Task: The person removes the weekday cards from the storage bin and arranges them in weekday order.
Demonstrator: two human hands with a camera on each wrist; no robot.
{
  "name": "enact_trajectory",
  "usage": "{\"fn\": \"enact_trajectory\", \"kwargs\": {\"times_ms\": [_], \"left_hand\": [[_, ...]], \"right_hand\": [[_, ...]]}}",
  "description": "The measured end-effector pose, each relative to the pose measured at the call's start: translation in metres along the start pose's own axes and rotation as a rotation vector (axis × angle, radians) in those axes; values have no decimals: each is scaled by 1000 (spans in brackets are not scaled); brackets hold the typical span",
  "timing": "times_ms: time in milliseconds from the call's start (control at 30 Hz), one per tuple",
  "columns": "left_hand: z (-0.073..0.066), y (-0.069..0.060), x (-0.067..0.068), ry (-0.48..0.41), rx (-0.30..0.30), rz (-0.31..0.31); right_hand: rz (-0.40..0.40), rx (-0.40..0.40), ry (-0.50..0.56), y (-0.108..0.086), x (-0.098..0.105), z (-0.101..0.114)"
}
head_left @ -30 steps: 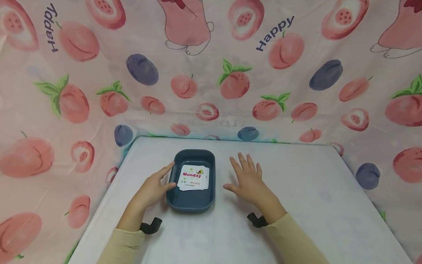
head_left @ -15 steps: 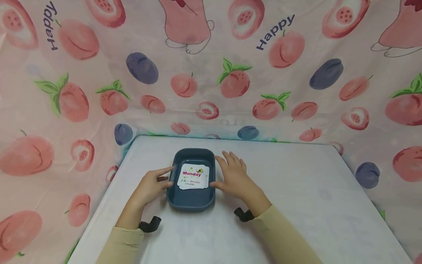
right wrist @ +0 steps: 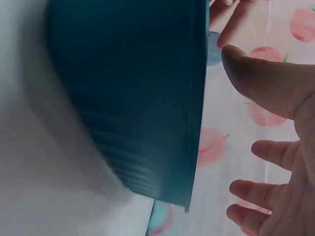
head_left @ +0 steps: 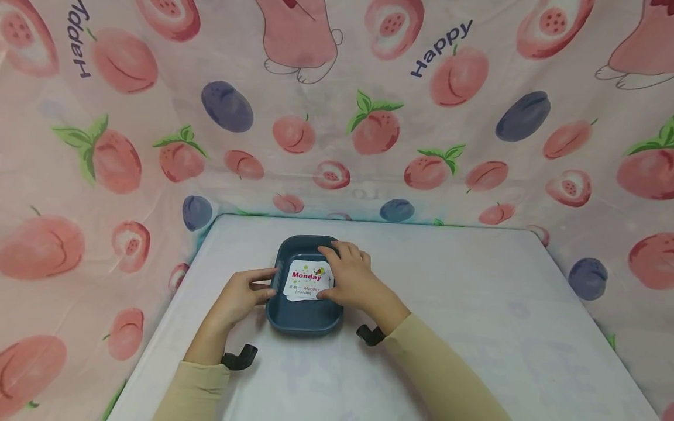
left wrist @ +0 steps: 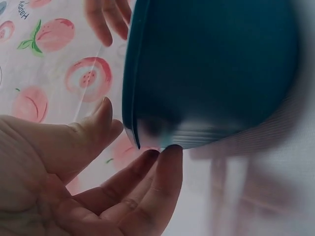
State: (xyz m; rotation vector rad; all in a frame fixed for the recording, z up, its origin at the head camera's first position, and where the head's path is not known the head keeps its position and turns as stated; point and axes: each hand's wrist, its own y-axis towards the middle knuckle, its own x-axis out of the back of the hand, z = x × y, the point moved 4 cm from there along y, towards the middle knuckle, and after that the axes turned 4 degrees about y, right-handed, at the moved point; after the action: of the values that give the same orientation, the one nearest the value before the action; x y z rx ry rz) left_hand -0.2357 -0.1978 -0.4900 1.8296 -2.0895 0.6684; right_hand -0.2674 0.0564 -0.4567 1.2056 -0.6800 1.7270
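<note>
A dark blue rectangular tray (head_left: 305, 318) stands on the white table, holding a small stack of cards (head_left: 308, 280). The top card reads "Monday". My left hand (head_left: 237, 298) holds the tray's left rim; in the left wrist view, some curled fingers (left wrist: 170, 172) meet the outer wall while the thumb is at the rim. Over the right rim reaches my right hand (head_left: 355, 283), fingers spread and loosely bent, thumb by the cards' right edge. Whether the thumb touches them is hard to tell. The right wrist view shows nothing between its thumb and fingers.
The white tabletop (head_left: 474, 304) extends to the right of the tray. A fruit-patterned cloth (head_left: 316, 105) hangs behind and along the sides. Black wrist pieces (head_left: 239, 356) stick out near both sleeves.
My right hand has moved left from beside the tray to over its right rim and the cards. The left hand has stayed at the left rim. Tray and cards have not moved.
</note>
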Motion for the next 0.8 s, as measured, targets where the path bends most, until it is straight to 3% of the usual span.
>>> {"fn": "enact_trajectory", "kwargs": {"times_ms": [300,800], "left_hand": [[3,0,-4,-61,-9,0],[6,5,-6,-29,22,-72]], "right_hand": [[44,-6,-36,17,-12,9],[120,-17,-72,41,-30,19]]}}
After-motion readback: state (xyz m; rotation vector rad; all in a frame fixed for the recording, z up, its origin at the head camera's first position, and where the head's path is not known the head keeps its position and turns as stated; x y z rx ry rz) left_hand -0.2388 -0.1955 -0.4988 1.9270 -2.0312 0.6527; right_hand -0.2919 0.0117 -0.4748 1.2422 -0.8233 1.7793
